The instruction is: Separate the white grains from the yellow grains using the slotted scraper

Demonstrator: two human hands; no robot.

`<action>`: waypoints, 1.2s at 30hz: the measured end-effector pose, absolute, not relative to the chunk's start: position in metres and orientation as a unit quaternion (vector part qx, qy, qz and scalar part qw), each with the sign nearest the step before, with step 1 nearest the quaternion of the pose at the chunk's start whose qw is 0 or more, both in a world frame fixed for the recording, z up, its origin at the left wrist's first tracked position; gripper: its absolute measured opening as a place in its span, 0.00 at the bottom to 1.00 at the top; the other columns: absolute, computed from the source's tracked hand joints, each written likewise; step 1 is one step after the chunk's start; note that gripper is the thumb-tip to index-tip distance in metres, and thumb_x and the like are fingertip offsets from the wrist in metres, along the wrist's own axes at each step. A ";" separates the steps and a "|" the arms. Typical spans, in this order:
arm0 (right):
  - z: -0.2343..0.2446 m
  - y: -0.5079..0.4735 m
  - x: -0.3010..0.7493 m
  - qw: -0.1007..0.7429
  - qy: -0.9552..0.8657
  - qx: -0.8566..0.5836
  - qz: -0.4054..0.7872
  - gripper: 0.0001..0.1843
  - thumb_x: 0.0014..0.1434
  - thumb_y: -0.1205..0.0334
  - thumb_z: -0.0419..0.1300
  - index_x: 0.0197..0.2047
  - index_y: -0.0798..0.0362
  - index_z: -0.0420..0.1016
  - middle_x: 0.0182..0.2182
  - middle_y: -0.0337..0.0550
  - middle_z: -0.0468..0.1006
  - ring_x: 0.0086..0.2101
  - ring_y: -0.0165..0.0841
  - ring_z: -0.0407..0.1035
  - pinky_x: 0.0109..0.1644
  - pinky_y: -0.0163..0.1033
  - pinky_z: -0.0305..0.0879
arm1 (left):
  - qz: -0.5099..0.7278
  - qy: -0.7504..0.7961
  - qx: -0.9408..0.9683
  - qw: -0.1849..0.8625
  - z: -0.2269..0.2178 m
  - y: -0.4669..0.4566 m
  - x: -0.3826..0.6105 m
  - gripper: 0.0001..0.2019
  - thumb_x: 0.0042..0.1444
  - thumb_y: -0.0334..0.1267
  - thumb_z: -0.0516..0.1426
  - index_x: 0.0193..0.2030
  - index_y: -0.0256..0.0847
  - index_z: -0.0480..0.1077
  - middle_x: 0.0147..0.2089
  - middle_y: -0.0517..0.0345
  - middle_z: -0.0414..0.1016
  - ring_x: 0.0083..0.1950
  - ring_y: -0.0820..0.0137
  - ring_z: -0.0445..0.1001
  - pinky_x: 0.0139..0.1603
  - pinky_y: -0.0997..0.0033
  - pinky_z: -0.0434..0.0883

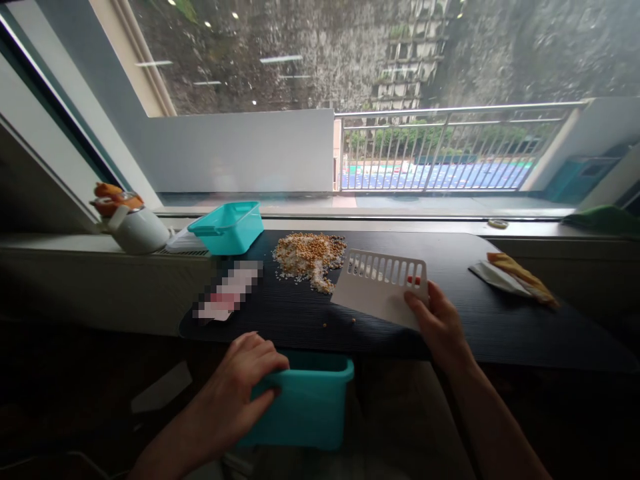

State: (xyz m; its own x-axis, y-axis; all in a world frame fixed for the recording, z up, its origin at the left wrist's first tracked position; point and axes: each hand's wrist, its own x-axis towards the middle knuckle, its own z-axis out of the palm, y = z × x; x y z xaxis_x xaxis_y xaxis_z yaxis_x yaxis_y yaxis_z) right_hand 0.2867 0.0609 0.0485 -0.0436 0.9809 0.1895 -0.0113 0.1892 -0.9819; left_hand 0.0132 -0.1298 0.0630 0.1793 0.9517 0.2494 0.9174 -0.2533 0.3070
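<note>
My left hand (245, 380) grips the rim of a teal plastic bin (310, 403) held below the near edge of the black table (500, 320). My right hand (435, 323) holds a white slotted scraper (377, 287) by its right end, with the blade resting on the table. A pile of mixed yellow and white grains (309, 253) lies just left of the scraper. A few stray grains (340, 323) sit near the table edge.
A second teal bin (227, 227) stands at the table's back left, next to a white pot with an orange toy (131, 223) on the sill. A blurred card (227, 293) lies left of the grains. Paper with a yellow item (515, 277) lies at right. A window is behind.
</note>
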 end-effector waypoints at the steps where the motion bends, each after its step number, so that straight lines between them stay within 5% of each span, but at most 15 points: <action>1: 0.046 0.061 0.290 0.534 -0.553 -0.440 0.464 0.23 0.51 0.49 0.65 0.48 0.51 0.74 0.31 0.40 0.80 0.29 0.35 0.72 0.35 0.39 0.68 | 0.200 0.604 0.770 0.039 0.062 -0.128 0.017 0.17 0.51 0.24 0.54 0.45 0.48 0.69 0.46 0.61 0.75 0.52 0.63 0.71 0.63 0.58 0.60; 9: 0.038 0.030 0.324 0.551 -0.540 -0.508 0.383 0.21 0.51 0.48 0.65 0.46 0.50 0.76 0.35 0.41 0.81 0.34 0.38 0.73 0.38 0.39 0.69 | 0.214 0.597 0.769 0.084 0.055 -0.118 0.040 0.17 0.53 0.24 0.55 0.46 0.48 0.69 0.46 0.62 0.74 0.55 0.64 0.70 0.70 0.53 0.52; 19: 0.047 0.019 0.310 0.531 -0.510 -0.461 0.495 0.23 0.49 0.47 0.68 0.46 0.50 0.77 0.35 0.44 0.82 0.33 0.40 0.75 0.34 0.40 0.72 | 0.205 0.592 0.773 0.099 0.060 -0.117 0.040 0.15 0.53 0.24 0.54 0.43 0.47 0.69 0.42 0.62 0.73 0.50 0.64 0.71 0.68 0.51 0.55; 25: 0.039 0.071 0.293 0.586 -0.500 -0.458 0.444 0.24 0.52 0.48 0.66 0.49 0.52 0.74 0.35 0.42 0.81 0.32 0.36 0.74 0.37 0.39 0.69 | 0.210 0.581 0.785 0.054 0.050 -0.110 0.041 0.25 0.50 0.23 0.53 0.54 0.48 0.66 0.48 0.57 0.75 0.53 0.61 0.72 0.66 0.47 0.56; 36: 0.041 0.085 0.268 0.553 -0.537 -0.459 0.441 0.25 0.53 0.49 0.63 0.51 0.54 0.73 0.34 0.44 0.81 0.31 0.38 0.74 0.34 0.40 0.70 | 0.204 0.592 0.775 0.087 0.051 -0.113 0.042 0.16 0.51 0.23 0.53 0.43 0.47 0.69 0.41 0.61 0.73 0.47 0.64 0.71 0.66 0.49 0.55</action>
State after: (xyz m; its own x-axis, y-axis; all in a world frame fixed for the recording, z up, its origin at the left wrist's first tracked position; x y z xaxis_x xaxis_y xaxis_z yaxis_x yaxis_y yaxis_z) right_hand 0.2678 0.0855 0.0408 0.0330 0.9812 0.1899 0.0043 0.1899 -0.9818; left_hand 0.0420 -0.1129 0.0512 0.2150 0.9530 0.2136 0.8818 -0.2834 0.3769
